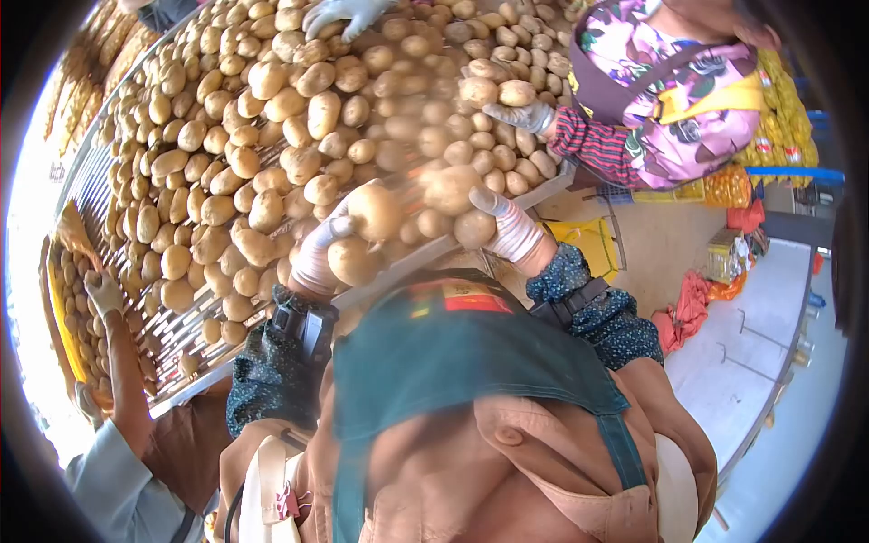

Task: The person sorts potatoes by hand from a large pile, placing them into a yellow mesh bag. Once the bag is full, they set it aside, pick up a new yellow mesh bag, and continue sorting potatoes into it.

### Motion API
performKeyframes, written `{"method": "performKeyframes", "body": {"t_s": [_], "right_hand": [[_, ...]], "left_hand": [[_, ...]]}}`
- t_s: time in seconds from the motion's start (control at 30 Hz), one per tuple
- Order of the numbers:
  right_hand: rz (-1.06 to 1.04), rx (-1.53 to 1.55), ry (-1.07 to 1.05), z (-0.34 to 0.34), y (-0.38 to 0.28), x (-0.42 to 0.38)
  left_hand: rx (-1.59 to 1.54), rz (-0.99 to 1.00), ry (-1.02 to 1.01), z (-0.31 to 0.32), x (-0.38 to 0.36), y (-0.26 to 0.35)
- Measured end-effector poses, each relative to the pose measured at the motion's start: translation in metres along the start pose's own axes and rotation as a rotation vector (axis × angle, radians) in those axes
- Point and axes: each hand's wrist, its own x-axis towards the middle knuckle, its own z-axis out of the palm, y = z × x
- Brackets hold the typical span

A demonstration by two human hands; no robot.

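Both grips hold potatoes (376, 210), co-worker's gloved hand (523, 116) opposite

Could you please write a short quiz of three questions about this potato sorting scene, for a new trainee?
1. True or false: the left hand and the right hand both wear light gloves.
2. What does the right hand touch? A) a potato B) a yellow crate C) a knife
3. Fill in: the co-worker's gloved hand at the upper right rests on the ____ of the roller table.

Key: 1 true; 2 A; 3 potatoes.
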Motion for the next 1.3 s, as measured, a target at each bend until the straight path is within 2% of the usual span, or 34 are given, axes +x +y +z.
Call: {"method": "performKeyframes", "body": {"t_s": [0.07, 0.1, 0.2, 0.23, 0.3, 0.33, 0.4, 0.53, 0.63, 0.67, 0.73, 0.77, 0.83, 0.87, 0.9, 0.97, 1.03, 1.07, 1.1, 1.17, 1.2, 1.27, 1.3], "right_hand": [[-0.008, 0.054, 0.116, -0.010, 0.006, -0.018], [-0.032, 0.096, 0.089, -0.026, 0.021, -0.026], [-0.100, 0.082, 0.233, -0.088, 0.025, -0.078], [-0.118, 0.136, 0.354, -0.102, 0.031, -0.098], [-0.141, 0.257, 0.566, -0.130, 0.052, -0.128], [-0.177, 0.353, 0.625, -0.162, 0.070, -0.136], [-0.216, 0.441, 0.781, -0.213, 0.088, -0.175], [-0.232, 0.592, 1.018, -0.239, 0.071, -0.213], [-0.019, 0.343, 1.092, -0.221, 0.048, -0.221], [0.024, -0.019, 1.071, -0.198, 0.036, -0.225], [-0.178, -0.495, 0.825, -0.174, 0.034, -0.234], [-0.282, -0.727, 0.691, -0.160, 0.034, -0.239], [-0.371, -0.916, 0.663, -0.104, 0.018, -0.245], [-0.368, -0.991, 0.581, -0.090, 0.008, -0.246], [-0.382, -1.070, 0.487, -0.081, 0.002, -0.244], [-0.745, -1.122, 0.595, -0.083, 0.017, -0.230], [-0.641, -1.122, 0.564, -0.090, 0.018, -0.235], [-0.707, -1.120, 0.520, -0.100, 0.024, -0.233], [-0.584, -1.180, 0.491, -0.093, 0.013, -0.236], [-0.564, -1.104, 0.413, -0.092, 0.017, -0.246], [-0.530, -1.060, 0.401, -0.091, 0.018, -0.245], [-0.430, -0.973, 0.390, -0.085, 0.020, -0.247], [-0.506, -1.138, 0.412, -0.085, 0.021, -0.245]], "left_hand": [[-0.132, -0.038, 0.025, 0.004, 0.000, -0.006], [-0.107, -0.066, 0.078, 0.025, -0.008, 0.000], [-0.054, -0.141, -0.049, 0.022, 0.016, -0.030], [0.067, -0.096, -0.026, 0.043, 0.019, -0.040], [0.097, -0.220, 0.002, 0.049, 0.018, -0.054], [0.155, -0.184, -0.003, 0.056, 0.021, -0.064], [0.231, -0.241, -0.081, 0.078, 0.030, -0.087], [0.317, -0.247, -0.065, 0.096, 0.047, -0.127], [0.330, -0.318, -0.063, 0.125, 0.059, -0.148], [0.312, -0.368, -0.083, 0.132, 0.060, -0.153], [0.319, -0.419, -0.128, 0.145, 0.064, -0.163], [0.369, -0.376, -0.120, 0.151, 0.064, -0.171], [0.408, -0.330, -0.161, 0.175, 0.058, -0.180], [0.396, -0.327, -0.211, 0.194, 0.053, -0.181], [0.584, -0.204, -0.240, 0.202, 0.051, -0.179], [0.985, 0.052, -0.229, 0.219, 0.047, -0.175], [0.692, 0.124, -0.255, 0.235, 0.036, -0.182], [0.759, 0.000, -0.222, 0.230, 0.035, -0.179], [0.567, -0.010, -0.251, 0.225, 0.037, -0.182], [0.673, -0.056, -0.242, 0.184, 0.056, -0.213], [0.744, -0.099, -0.223, 0.196, 0.046, -0.204], [0.977, 0.025, -0.198, 0.176, 0.055, -0.209], [1.080, 0.063, -0.189, 0.168, 0.054, -0.220]]}}
